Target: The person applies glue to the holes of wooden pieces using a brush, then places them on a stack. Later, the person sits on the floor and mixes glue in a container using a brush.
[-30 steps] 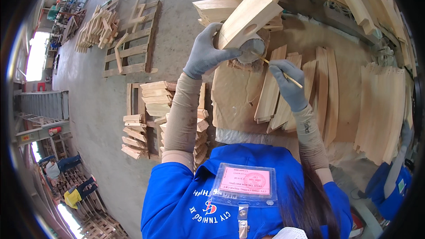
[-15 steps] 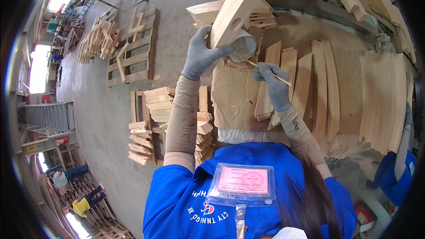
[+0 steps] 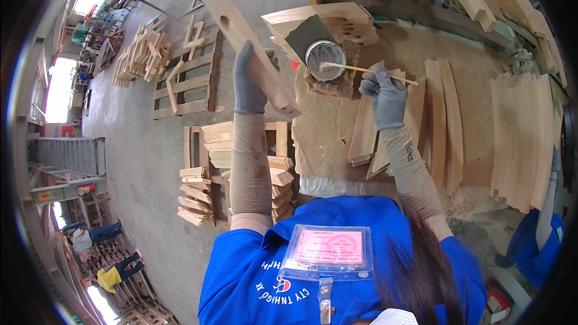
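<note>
My left hand [image 3: 250,81] is wrapped round a pale wooden piece [image 3: 256,54] with a round hole near its far end, held tilted left of the cup. Between the fingers of my right hand [image 3: 385,97] is a thin wooden stick [image 3: 360,69]. Its whitish tip rests inside a round cup [image 3: 309,54] of greyish-white stuff. The cup stands on a rough brown block [image 3: 331,89], with a dark green sheet [image 3: 303,35] beside it. Grey gloves cover both hands.
Behind the cup lie wooden pieces [image 3: 352,18] with oval holes. Curved slats [image 3: 433,120] lie on the brown-covered table [image 3: 319,144] to the right, with a slat row [image 3: 521,138] beyond. Pallets [image 3: 186,93] and stacked wood [image 3: 220,144] stand leftward. A co-worker's blue sleeve [image 3: 536,241] shows far right.
My left hand has carried the wooden piece left, away from over the cup, and turned it. My right hand has shifted slightly right; the stick's tip now shows inside the cup.
</note>
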### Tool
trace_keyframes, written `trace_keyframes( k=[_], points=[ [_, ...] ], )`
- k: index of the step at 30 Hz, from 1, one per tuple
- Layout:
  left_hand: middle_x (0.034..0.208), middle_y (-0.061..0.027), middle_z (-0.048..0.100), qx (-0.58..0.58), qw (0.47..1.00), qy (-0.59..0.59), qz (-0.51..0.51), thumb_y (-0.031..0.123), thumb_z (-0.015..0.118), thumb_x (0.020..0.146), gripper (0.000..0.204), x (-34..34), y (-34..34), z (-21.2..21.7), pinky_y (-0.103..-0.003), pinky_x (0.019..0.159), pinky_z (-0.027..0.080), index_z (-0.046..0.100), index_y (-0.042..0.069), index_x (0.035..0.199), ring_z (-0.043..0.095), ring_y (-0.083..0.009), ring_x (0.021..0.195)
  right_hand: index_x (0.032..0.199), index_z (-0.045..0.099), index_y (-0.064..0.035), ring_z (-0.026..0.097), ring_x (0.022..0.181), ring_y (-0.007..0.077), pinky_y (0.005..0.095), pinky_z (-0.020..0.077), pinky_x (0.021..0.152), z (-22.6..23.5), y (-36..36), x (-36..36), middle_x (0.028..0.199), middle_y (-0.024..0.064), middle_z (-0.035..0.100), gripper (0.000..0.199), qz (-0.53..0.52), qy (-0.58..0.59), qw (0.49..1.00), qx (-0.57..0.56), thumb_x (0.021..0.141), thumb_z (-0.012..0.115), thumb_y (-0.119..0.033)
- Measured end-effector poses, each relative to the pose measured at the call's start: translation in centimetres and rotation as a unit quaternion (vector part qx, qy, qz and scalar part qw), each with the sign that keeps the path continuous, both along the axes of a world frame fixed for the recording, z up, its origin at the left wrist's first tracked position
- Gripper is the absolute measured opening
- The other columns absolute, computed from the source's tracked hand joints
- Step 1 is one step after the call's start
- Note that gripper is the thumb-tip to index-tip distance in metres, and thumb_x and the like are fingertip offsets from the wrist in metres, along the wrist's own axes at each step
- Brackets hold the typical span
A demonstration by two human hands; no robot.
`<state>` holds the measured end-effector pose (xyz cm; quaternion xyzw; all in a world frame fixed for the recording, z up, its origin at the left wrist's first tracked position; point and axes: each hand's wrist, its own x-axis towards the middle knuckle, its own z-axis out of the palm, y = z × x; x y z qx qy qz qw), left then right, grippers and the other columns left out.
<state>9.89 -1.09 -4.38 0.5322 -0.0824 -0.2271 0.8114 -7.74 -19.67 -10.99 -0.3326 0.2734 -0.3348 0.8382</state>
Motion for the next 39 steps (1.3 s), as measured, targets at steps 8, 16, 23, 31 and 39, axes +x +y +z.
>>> trace_keyframes(
  k=[8, 16, 23, 31, 39],
  points=[
    [0.081, -0.0115, 0.053, -0.108, 0.990, 0.074, 0.048, 0.045, 0.062, 0.081, 0.053, -2.0, 0.5, -0.4, -0.039, 0.068, 0.051, 0.043, 0.002, 0.106, 0.057, -0.0234, 0.072, 0.090, 0.063, -0.0033, 0.059, 0.053, 0.0111, 0.0248, 0.0521, 0.050, -1.1, -1.4, 0.6, 0.071, 0.0069, 0.064, 0.014, 0.014, -0.002, 0.995, 0.099, 0.085, 0.066, -0.016],
    [0.064, -0.0041, 0.050, -0.091, 0.984, 0.139, 0.060, 0.048, 0.065, 0.078, 0.042, -1.6, -1.5, 0.7, -0.030, 0.050, 0.048, 0.049, 0.010, 0.087, 0.054, -0.0172, 0.052, 0.092, 0.063, -0.0022, 0.059, 0.055, 0.0106, 0.0237, 0.0523, 0.050, -0.3, -1.0, -0.4, 0.073, 0.0083, 0.064, 0.014, 0.054, 0.047, 0.997, -0.011, 0.085, 0.065, -0.013],
    [0.100, -0.0134, 0.060, -0.104, 0.988, 0.106, 0.049, 0.040, 0.060, 0.085, 0.050, -0.7, -2.1, 0.2, -0.035, 0.078, 0.052, 0.048, 0.002, 0.116, 0.062, -0.0239, 0.087, 0.079, 0.059, -0.0008, 0.047, 0.044, 0.0070, 0.0203, 0.0396, 0.038, -0.7, -2.2, 1.4, 0.067, 0.0073, 0.060, 0.029, 0.012, 0.091, 0.994, 0.058, 0.082, 0.071, -0.027],
    [0.098, -0.0130, 0.061, -0.101, 0.985, 0.125, 0.066, 0.038, 0.061, 0.085, 0.048, -0.4, -3.0, -0.1, -0.035, 0.075, 0.052, 0.050, 0.002, 0.114, 0.062, -0.0229, 0.084, 0.081, 0.060, -0.0009, 0.050, 0.047, 0.0078, 0.0209, 0.0430, 0.040, -0.5, -3.1, 1.5, 0.070, 0.0076, 0.061, 0.023, 0.031, 0.039, 0.995, 0.086, 0.085, 0.067, -0.022],
    [0.088, -0.0082, 0.060, -0.091, 0.984, 0.142, 0.064, 0.039, 0.060, 0.085, 0.039, 0.3, -2.9, -0.3, -0.034, 0.069, 0.053, 0.051, 0.009, 0.109, 0.062, -0.0202, 0.076, 0.098, 0.064, -0.0027, 0.061, 0.061, 0.0096, 0.0228, 0.0535, 0.057, 1.2, -1.6, -0.8, 0.080, 0.0077, 0.065, 0.014, 0.104, 0.029, 0.977, -0.185, 0.088, 0.060, -0.012]
  ],
)
